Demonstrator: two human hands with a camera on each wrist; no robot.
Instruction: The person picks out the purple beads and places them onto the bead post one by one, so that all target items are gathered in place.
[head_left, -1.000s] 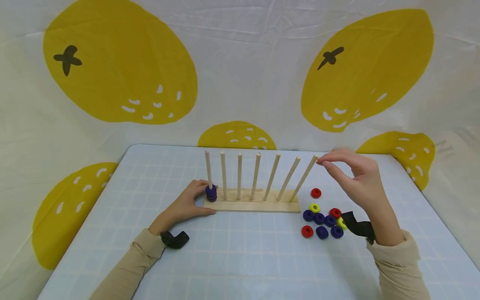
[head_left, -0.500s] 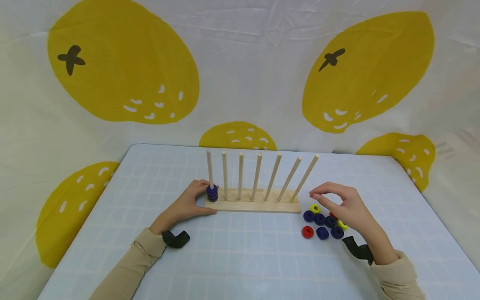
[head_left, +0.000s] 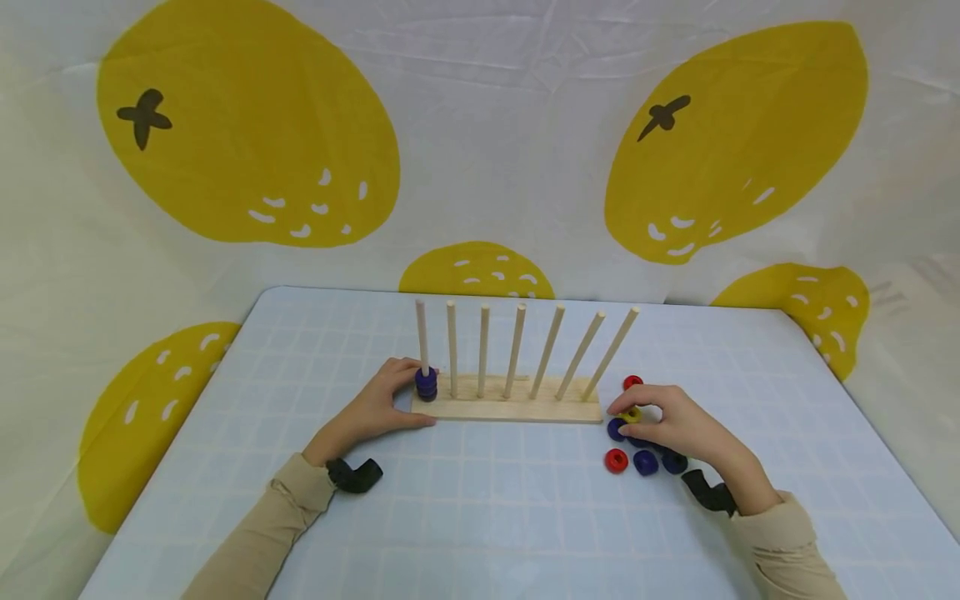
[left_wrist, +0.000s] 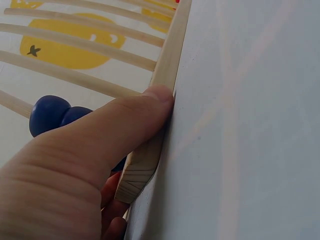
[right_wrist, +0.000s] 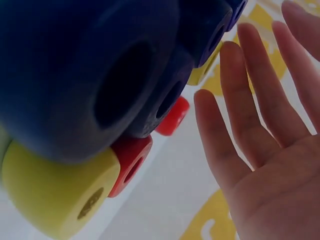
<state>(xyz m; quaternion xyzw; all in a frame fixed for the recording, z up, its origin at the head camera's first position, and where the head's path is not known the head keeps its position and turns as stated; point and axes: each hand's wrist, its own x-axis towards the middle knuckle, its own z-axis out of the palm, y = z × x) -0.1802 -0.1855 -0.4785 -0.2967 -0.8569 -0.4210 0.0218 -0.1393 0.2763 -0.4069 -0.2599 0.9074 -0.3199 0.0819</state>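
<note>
My left hand (head_left: 372,412) grips the left end of a wooden peg stand (head_left: 510,409), thumb along the front edge and fingers behind. In the left wrist view the thumb presses the base (left_wrist: 169,65) near its end. Dark blue beads (head_left: 426,384) are stacked low on the leftmost peg; the other pegs are bare. My right hand (head_left: 682,423) reaches over the loose beads right of the stand. Its index finger and thumb are spread beside a blue bead (head_left: 616,429) and a yellow bead (head_left: 633,413). The right wrist view shows extended fingers and nothing between them.
A red bead (head_left: 617,461) and a blue bead (head_left: 645,462) lie at the front of the group. Another red bead (head_left: 633,382) lies behind it. More beads are partly hidden under the right hand. A printed cloth (head_left: 502,150) hangs behind the table (head_left: 465,517).
My right hand has come down from beside the top of the rightmost peg to the loose beads. The left hand keeps its grip on the stand.
</note>
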